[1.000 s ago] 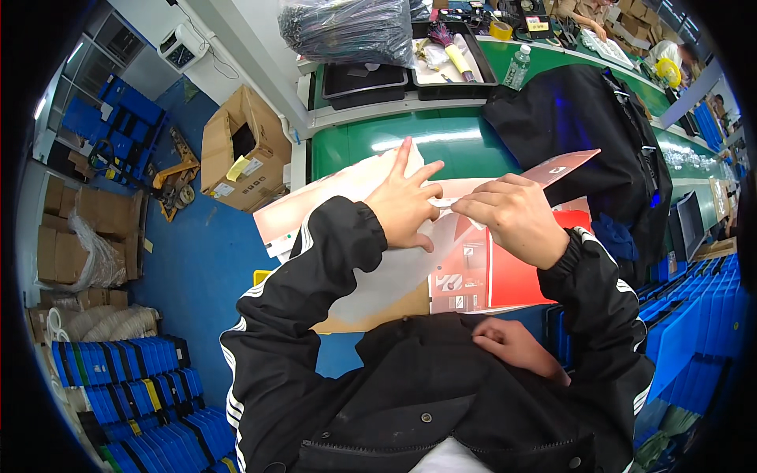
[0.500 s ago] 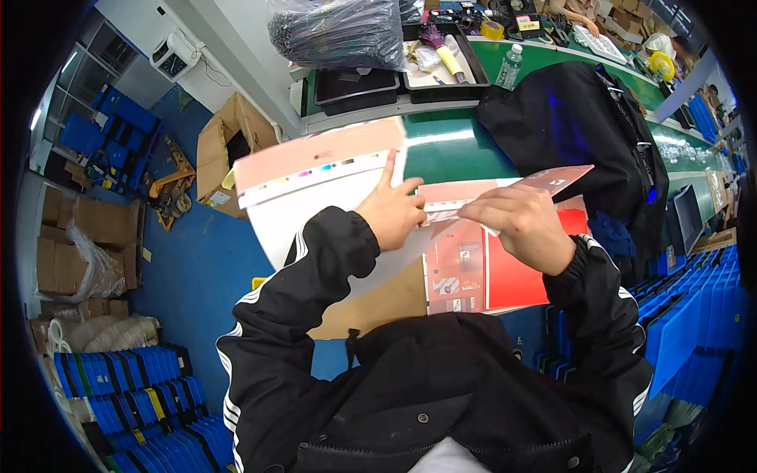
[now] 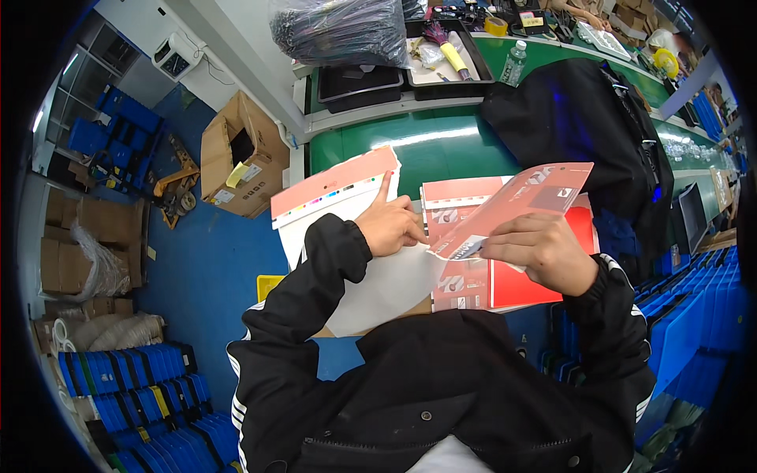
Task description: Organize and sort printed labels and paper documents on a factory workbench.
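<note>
A white printed sheet (image 3: 311, 229) with a pink band and a row of small colour dots lies under my left hand (image 3: 390, 225). The index finger of that hand is stretched out along the sheet, and its thumb reaches to the near corner of a pink printed piece. My right hand (image 3: 544, 256) pinches that pink printed piece (image 3: 524, 201) by its lower edge, holding it tilted up off the stack. Beneath it, pink and red printed sheets (image 3: 465, 285) lie stacked; their middle is partly hidden by the raised piece and my right hand.
The green worktable (image 3: 355, 142) extends behind the sheets. Black trays (image 3: 359, 88), a bagged bundle (image 3: 339, 31) and a bottle (image 3: 514, 63) stand at the back. Black cloth (image 3: 576, 118) covers the right side. A cardboard box (image 3: 236, 162) sits at left; blue folded boards (image 3: 694, 315) stand at right.
The white sheet under my left hand has come down flatter and nearer. My right hand has moved slightly right and nearer, and the pink piece in it now shows its broad printed face.
</note>
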